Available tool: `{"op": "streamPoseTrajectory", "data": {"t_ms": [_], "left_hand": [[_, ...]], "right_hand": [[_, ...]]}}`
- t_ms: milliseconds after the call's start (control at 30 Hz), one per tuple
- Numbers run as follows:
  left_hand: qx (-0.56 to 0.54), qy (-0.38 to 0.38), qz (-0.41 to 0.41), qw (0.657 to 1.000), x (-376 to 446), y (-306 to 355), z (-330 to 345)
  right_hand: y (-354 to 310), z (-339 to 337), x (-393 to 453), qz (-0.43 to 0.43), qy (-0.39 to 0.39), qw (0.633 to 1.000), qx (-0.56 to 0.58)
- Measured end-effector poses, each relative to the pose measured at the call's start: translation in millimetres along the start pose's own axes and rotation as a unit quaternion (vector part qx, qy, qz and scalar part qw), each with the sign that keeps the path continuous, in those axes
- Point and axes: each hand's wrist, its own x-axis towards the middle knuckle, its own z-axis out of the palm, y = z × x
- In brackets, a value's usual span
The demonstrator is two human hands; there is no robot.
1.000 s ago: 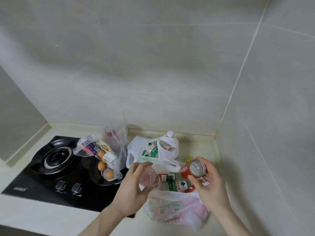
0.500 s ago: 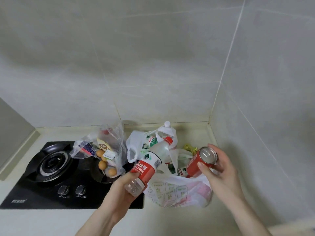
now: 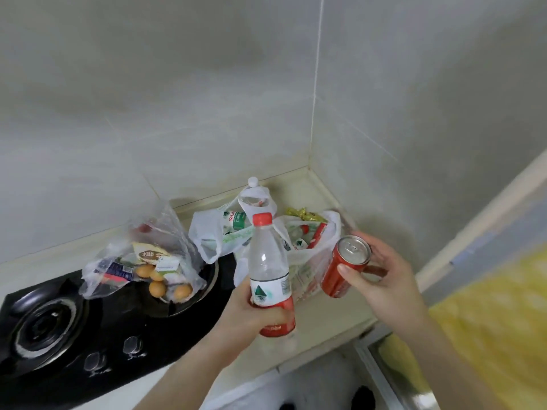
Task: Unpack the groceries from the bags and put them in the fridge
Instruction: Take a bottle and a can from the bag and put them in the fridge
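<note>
The left hand point(image 3: 251, 318) grips an upright clear plastic water bottle with a red cap point(image 3: 269, 276). The right hand point(image 3: 384, 279) holds a red drink can point(image 3: 344, 266) above the white plastic bags point(image 3: 307, 255) in the counter's back right corner.

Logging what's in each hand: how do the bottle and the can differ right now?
The bottle is clear plastic with a red cap; the can is red metal with a silver top. The bottle stands upright and taller; the can is shorter and tilted. The left hand grips the bottle low; the right hand holds the can's side. Both are lifted clear of the bags.
</note>
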Motion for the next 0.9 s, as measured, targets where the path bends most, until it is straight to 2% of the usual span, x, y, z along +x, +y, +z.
{"op": "streamPoseTrajectory", "data": {"t_ms": [67, 267, 533, 700, 900], "left_hand": [[0.051, 0.011, 0.022, 0.998, -9, 5, 5], [0.115, -0.021, 0.094, 0.989, -39, 20, 45], [0.185, -0.100, 0.126, 0.969, -88, 16, 157], [0.184, -0.187, 0.168, 0.950, -139, 2, 262], [0.211, -0.345, 0.205, 0.891, -205, -13, 380]], "right_hand": [[-3, -5, -22, 0.002, 0.021, 1.000, 0.003], [-17, -45, -86, 0.012, 0.074, 0.997, -0.012], [-16, -160, -219, 0.024, 0.175, 0.983, -0.052], [-3, -241, -326, 0.046, 0.278, 0.955, -0.090], [10, -313, -447, 0.095, 0.430, 0.892, -0.100]]}}
